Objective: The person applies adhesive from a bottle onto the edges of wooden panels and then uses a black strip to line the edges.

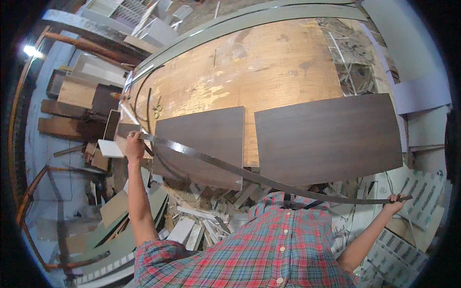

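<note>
A long, dark brown strip of edge banding stretches across in front of me, sagging between my two hands. My left hand, raised at the left, is closed round one end. Far to the right, my right hand pinches the strip close to its other end, and a short tip sticks out past the fingers. Beneath and beyond the strip lie two dark wood-grain panels: the left panel, which the strip crosses over, and the larger right panel. A narrow gap separates them.
The panels rest on a worn plywood worktable. Scissors and a thin dark strip lie at its left side. Board offcuts litter the floor near me. Boards and boxes are stacked left; wrapped packs stand right.
</note>
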A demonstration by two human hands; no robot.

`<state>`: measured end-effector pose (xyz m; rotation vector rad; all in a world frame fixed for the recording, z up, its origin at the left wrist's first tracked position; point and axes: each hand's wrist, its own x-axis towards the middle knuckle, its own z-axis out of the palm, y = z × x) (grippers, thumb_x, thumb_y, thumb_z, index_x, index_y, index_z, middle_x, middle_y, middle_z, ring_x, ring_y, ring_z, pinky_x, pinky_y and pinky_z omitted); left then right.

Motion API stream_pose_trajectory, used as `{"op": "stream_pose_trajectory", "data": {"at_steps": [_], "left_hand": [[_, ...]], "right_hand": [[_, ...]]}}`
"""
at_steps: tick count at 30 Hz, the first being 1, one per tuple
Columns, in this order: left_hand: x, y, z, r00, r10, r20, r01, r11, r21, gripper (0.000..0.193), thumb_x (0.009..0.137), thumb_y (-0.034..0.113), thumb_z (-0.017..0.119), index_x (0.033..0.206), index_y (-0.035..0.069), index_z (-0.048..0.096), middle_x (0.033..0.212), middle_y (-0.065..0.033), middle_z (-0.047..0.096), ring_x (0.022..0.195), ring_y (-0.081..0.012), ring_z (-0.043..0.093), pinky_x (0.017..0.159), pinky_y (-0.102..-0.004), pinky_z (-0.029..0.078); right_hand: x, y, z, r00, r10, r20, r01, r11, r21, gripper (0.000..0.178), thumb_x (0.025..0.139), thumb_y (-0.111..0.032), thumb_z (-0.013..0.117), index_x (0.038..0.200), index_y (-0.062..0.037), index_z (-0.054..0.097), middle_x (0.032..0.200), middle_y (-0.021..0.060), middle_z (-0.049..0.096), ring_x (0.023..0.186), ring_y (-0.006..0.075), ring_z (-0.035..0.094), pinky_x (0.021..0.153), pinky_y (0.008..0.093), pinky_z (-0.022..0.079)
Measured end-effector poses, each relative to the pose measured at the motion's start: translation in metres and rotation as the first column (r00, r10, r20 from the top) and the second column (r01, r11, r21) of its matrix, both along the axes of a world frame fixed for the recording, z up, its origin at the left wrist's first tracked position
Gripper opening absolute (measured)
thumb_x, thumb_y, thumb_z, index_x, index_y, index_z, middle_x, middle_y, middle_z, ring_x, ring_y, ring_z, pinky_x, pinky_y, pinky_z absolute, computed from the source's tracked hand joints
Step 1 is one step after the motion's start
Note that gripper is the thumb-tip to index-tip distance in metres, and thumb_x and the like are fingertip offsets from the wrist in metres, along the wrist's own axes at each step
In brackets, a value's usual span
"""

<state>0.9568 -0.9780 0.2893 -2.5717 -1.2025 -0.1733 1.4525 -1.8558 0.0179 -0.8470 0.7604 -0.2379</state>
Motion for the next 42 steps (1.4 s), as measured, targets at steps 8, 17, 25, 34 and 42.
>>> {"op": "stream_pose_trajectory", "data": {"at_steps": [8, 17, 25, 34, 42], "left_hand": [[0.109, 0.046, -0.166, 0.954, -0.15, -0.259, 0.047, 0.93, -0.364, 0.027, 0.085, 0.009, 0.058, 0.11, 0.008, 0.066, 0.116, -0.0189, 0.061, 0.114, -0.0383, 0.054, 0.096, -0.0466, 0.045], [0.243, 0.023, -0.214, 0.882, -0.46, -0.099, 0.354, 0.787, -0.504, 0.038, 0.081, 0.009, 0.063, 0.119, 0.002, 0.062, 0.116, -0.0201, 0.06, 0.111, -0.0394, 0.055, 0.097, -0.0458, 0.044], [0.531, -0.33, -0.184, 0.495, -0.812, 0.31, 0.701, 0.161, -0.695, 0.041, 0.084, 0.009, 0.068, 0.124, 0.002, 0.059, 0.123, -0.0176, 0.056, 0.12, -0.0326, 0.052, 0.102, -0.0414, 0.041], [0.714, -0.689, -0.222, -0.218, -0.926, 0.307, 0.622, -0.374, -0.688, 0.052, 0.082, 0.022, 0.073, 0.128, 0.004, 0.056, 0.127, -0.0182, 0.058, 0.123, -0.0349, 0.052, 0.104, -0.042, 0.04], [0.762, -0.773, -0.258, -0.329, -0.943, 0.06, 0.326, -0.173, -0.929, 0.061, 0.078, 0.028, 0.077, 0.131, 0.007, 0.057, 0.13, -0.0144, 0.059, 0.124, -0.0275, 0.053, 0.107, -0.0408, 0.039]], "right_hand": [[-0.071, -0.019, 0.059, 0.977, -0.165, -0.137, 0.12, 0.95, -0.288, 0.02, 0.093, -0.031, 0.057, 0.086, -0.0128, 0.053, 0.065, -0.0026, 0.041, 0.046, 0.0087, 0.032, 0.04, 0.0234, 0.027], [-0.025, 0.084, 0.018, 0.962, -0.191, -0.197, 0.203, 0.978, 0.045, 0.03, 0.093, -0.039, 0.063, 0.089, -0.0113, 0.052, 0.065, -0.0034, 0.039, 0.045, 0.0073, 0.03, 0.038, 0.0235, 0.023], [0.021, 0.099, -0.015, 0.979, -0.119, -0.165, 0.139, 0.983, 0.117, 0.025, 0.094, -0.036, 0.063, 0.108, -0.0157, 0.058, 0.075, -0.0032, 0.05, 0.045, 0.0043, 0.034, 0.038, 0.0227, 0.026], [0.042, 0.094, -0.064, 0.991, -0.112, -0.066, 0.111, 0.994, -0.025, 0.037, 0.098, -0.031, 0.059, 0.126, -0.0072, 0.06, 0.076, -0.0028, 0.055, 0.06, 0.0044, 0.046, 0.052, 0.0228, 0.038], [0.052, 0.093, -0.078, 0.979, -0.201, -0.018, 0.2, 0.979, -0.049, 0.033, 0.097, -0.024, 0.058, 0.121, -0.0014, 0.061, 0.078, 0.0011, 0.058, 0.071, 0.0084, 0.052, 0.062, 0.0258, 0.044]]}}
